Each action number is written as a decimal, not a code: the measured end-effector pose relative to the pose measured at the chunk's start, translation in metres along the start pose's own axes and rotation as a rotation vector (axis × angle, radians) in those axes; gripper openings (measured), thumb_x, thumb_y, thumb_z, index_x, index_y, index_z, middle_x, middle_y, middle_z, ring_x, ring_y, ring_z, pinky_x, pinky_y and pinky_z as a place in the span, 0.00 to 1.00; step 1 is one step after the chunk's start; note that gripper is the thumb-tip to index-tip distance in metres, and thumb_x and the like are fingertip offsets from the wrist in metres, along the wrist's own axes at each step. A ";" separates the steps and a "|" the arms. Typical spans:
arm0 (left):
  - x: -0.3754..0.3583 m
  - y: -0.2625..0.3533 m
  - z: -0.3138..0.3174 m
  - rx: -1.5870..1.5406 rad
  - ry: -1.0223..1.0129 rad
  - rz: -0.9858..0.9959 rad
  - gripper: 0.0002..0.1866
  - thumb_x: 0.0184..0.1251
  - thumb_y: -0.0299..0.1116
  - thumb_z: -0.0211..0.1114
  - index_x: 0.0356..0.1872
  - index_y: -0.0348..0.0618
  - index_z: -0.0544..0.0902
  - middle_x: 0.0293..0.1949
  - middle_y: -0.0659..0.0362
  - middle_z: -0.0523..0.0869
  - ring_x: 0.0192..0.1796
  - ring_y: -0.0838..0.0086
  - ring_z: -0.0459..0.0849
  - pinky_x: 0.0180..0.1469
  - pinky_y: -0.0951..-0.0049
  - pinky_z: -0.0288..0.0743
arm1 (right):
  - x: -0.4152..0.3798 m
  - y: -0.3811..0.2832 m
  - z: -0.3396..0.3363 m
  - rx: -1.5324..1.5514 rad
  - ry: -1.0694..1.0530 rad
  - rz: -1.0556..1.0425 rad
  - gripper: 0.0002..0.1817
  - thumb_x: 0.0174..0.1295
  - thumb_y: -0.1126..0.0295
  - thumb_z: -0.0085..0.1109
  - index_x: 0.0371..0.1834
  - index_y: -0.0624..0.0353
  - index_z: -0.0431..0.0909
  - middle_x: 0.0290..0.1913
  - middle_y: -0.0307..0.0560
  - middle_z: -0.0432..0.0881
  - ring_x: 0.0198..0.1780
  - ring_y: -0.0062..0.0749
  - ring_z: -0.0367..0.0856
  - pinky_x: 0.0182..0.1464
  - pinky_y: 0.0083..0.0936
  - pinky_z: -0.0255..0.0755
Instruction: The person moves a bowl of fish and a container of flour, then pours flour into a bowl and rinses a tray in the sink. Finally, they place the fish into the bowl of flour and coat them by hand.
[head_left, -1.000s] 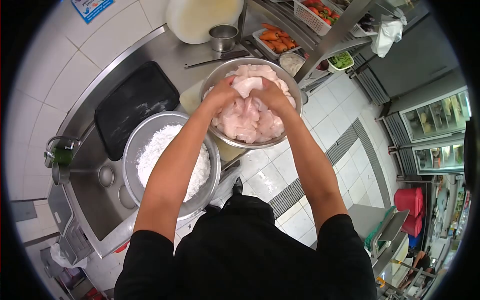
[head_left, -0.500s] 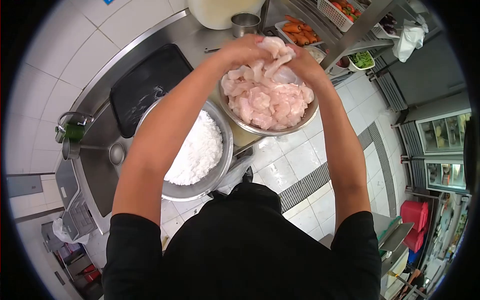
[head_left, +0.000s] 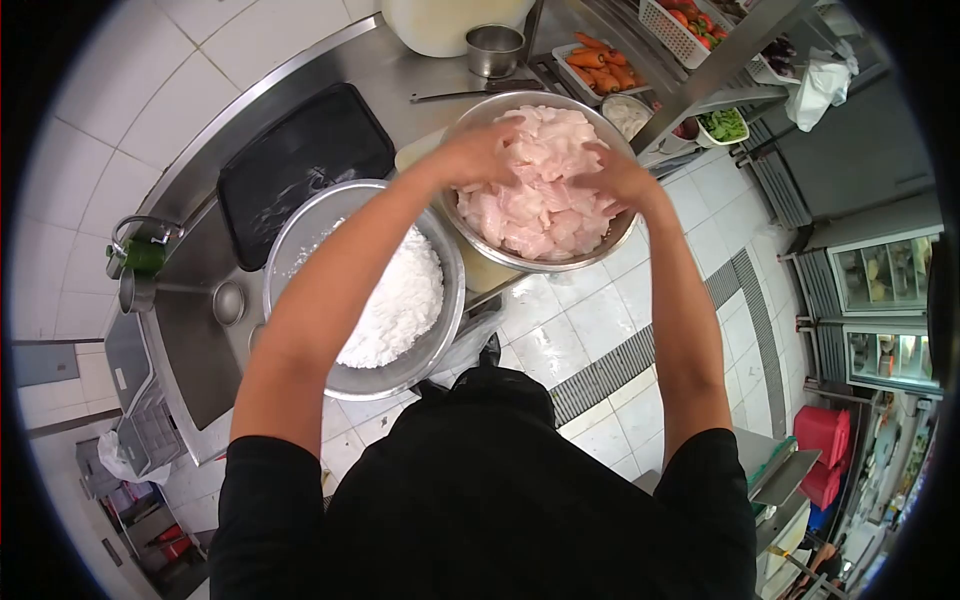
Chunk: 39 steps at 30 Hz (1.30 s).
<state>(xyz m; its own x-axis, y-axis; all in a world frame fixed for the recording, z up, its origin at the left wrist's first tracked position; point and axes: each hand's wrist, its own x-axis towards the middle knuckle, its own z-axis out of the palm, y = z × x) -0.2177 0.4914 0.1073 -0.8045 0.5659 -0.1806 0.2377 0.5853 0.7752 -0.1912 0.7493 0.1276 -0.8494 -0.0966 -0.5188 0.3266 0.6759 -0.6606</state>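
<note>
A large steel bowl (head_left: 545, 266) is heaped with pale pink slices of raw meat (head_left: 545, 190), which look like chicken. On the left of the heap lies my left hand (head_left: 482, 157), its fingers apart and a little blurred. My right hand (head_left: 622, 180) touches the opposite side, fingers likewise spread over the slices. Neither hand lifts anything. Close by, below my left forearm, a second steel bowl (head_left: 455, 335) holds white powder (head_left: 398, 305); the forearm hides part of it.
A black tray (head_left: 300, 150) lies across the steel counter and sink. Behind the meat bowl are a knife (head_left: 475, 93), a small steel pot (head_left: 494, 50) and a tray of carrots (head_left: 605, 70). A shelf post (head_left: 690, 90) rises at the right. Tiled floor (head_left: 545, 325) shows below.
Both hands have come down and toward me from the bowl's far side. The slices they held up are back on the heap, and the hands have moved apart. The knife is now uncovered.
</note>
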 end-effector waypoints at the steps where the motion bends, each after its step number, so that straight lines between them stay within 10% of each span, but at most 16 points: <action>1: 0.005 -0.003 0.014 0.187 0.043 0.064 0.46 0.48 0.36 0.73 0.72 0.44 0.62 0.64 0.49 0.73 0.62 0.65 0.74 0.57 0.68 0.73 | 0.003 0.007 0.010 -0.001 0.007 0.003 0.44 0.48 0.63 0.71 0.71 0.52 0.62 0.61 0.56 0.71 0.49 0.39 0.81 0.40 0.38 0.83; 15: 0.034 0.017 0.017 -0.900 0.106 -0.072 0.34 0.52 0.23 0.68 0.64 0.44 0.69 0.53 0.54 0.79 0.52 0.72 0.80 0.46 0.70 0.79 | 0.034 -0.028 0.028 0.707 0.005 -0.386 0.25 0.53 0.76 0.65 0.57 0.63 0.73 0.46 0.44 0.82 0.42 0.26 0.81 0.45 0.21 0.76; 19: 0.032 0.037 -0.006 -0.608 -0.036 -0.053 0.35 0.56 0.24 0.64 0.67 0.49 0.65 0.53 0.58 0.79 0.52 0.71 0.80 0.43 0.68 0.80 | 0.032 -0.030 0.008 0.568 0.012 -0.409 0.28 0.51 0.71 0.67 0.58 0.63 0.73 0.45 0.44 0.82 0.43 0.25 0.81 0.47 0.22 0.75; 23: 0.021 0.043 -0.010 -0.151 -0.159 -0.142 0.41 0.56 0.31 0.63 0.73 0.52 0.59 0.58 0.52 0.77 0.53 0.67 0.80 0.43 0.68 0.80 | 0.033 -0.003 0.013 -0.320 0.246 -0.368 0.36 0.46 0.58 0.71 0.60 0.58 0.73 0.52 0.56 0.82 0.52 0.47 0.80 0.57 0.34 0.71; 30: -0.131 -0.095 -0.085 0.440 0.614 -0.143 0.24 0.65 0.43 0.62 0.60 0.44 0.77 0.51 0.48 0.80 0.49 0.59 0.82 0.53 0.66 0.74 | -0.012 0.052 0.032 -0.340 0.639 -0.415 0.27 0.56 0.63 0.64 0.60 0.56 0.74 0.55 0.55 0.79 0.55 0.50 0.78 0.56 0.38 0.72; 33: -0.252 -0.211 -0.054 0.720 0.815 -0.581 0.25 0.65 0.49 0.60 0.58 0.45 0.77 0.53 0.43 0.79 0.53 0.46 0.79 0.52 0.53 0.74 | -0.018 0.063 0.045 -0.290 0.693 -0.450 0.22 0.58 0.64 0.62 0.57 0.55 0.77 0.51 0.52 0.80 0.47 0.47 0.81 0.49 0.37 0.74; 39: -0.343 -0.191 0.013 0.232 0.911 -0.793 0.15 0.70 0.40 0.56 0.45 0.37 0.77 0.38 0.41 0.84 0.43 0.43 0.82 0.46 0.51 0.73 | -0.012 0.054 0.063 -0.254 0.796 -0.451 0.18 0.59 0.65 0.60 0.53 0.55 0.79 0.42 0.47 0.81 0.36 0.38 0.80 0.40 0.33 0.74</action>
<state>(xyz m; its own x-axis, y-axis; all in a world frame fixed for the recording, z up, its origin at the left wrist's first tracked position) 0.0202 0.1928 0.0134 -0.8343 -0.5512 0.0081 -0.4737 0.7244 0.5008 -0.1377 0.7407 0.0640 -0.9372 0.0760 0.3404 -0.1212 0.8442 -0.5222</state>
